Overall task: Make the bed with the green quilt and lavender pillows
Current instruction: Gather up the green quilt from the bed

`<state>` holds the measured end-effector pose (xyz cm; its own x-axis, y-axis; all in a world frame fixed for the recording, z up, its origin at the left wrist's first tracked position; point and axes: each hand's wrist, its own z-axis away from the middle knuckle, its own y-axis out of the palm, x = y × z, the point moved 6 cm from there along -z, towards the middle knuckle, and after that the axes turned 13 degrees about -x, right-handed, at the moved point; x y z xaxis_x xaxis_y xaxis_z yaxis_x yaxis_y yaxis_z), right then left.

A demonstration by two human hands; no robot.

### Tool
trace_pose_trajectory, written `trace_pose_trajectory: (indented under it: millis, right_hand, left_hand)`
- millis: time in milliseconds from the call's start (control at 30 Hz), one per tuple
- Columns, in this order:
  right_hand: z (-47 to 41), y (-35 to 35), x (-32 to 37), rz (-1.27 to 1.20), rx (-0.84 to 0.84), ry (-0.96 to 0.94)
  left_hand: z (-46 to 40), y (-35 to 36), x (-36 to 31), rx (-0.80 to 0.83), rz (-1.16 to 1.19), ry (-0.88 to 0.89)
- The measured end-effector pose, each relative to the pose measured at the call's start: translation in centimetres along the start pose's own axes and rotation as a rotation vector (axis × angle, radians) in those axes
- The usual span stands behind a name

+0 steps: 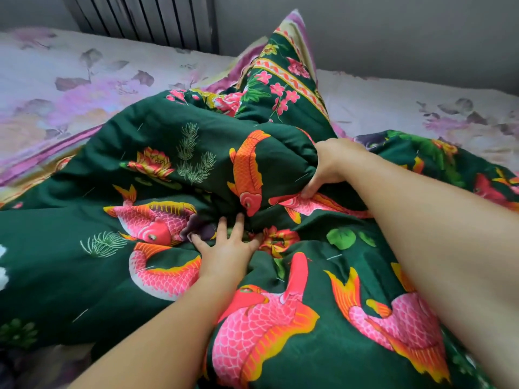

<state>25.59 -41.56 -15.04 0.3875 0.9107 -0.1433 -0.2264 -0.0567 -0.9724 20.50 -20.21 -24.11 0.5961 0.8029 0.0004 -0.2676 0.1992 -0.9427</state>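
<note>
Right hand [331, 167] grips bunched green quilt [84, 262]; left hand [227, 248] presses it.

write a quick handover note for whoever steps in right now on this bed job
Left hand: open, fingers spread, pressing flat on the quilt.
Right hand: grips a bunched fold of the quilt.
Quilt: crumpled in a heap across the sheet, one corner standing up near the wall.
Pillows: none in view.
Done: nothing finished yet.
Left: spread and smooth the quilt, then place the pillows.

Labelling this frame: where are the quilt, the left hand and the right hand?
quilt [84, 276]: head view, flat green part.
left hand [227, 249]: head view, back of hand.
right hand [331, 161]: head view, back of hand.
</note>
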Motion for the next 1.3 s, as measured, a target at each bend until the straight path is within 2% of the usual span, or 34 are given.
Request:
trace_pose_trajectory:
  millis: [67, 133, 300, 500, 667, 833, 1000, 1167, 1300]
  right_hand:
    - [0.4, -0.4, 0.5, 0.158, -0.022, -0.037]
    - [0.4, 0.0, 0.9, 0.213, -0.038, -0.075]
    - [-0.6, 1.9, 0.0, -0.253, 0.082, -0.008]
    - [1.0, 2.0, 0.7, -0.222, -0.075, 0.034]
    - [7.3, 1.9, 1.5, -0.256, -0.246, 0.052]
    - [16.3, 1.9, 1.3, -0.329, -0.257, 0.131]
    - [26.8, 2.0, 1.8, -0.367, -0.197, 0.164]
    - [37.3, 0.0, 1.0, -0.453, -0.08, 0.24]
    - [44.8, -2.5, 0.8, -0.529, -0.067, 0.328]
  left_hand:
    - [0.2, 0.0, 0.0, -0.012, -0.003, -0.002]
    - [0.1, 0.1, 0.0, -0.018, -0.009, -0.003]
    - [-0.4, 0.6, 0.2, -0.046, -0.028, -0.001]
    - [-1.1, 1.1, 0.6, -0.034, -0.003, -0.016]
    - [0.3, 0.9, 0.1, -0.096, 0.079, -0.055]
    - [6.5, 1.8, 0.1, -0.308, 0.255, -0.088]
    - [16.7, 1.2, -0.3, -0.256, 0.352, -0.067]
    - [27.8, -1.3, -0.7, -0.289, 0.501, -0.038]
    - [35.7, -4.7, -0.9, -0.37, 0.604, -0.018]
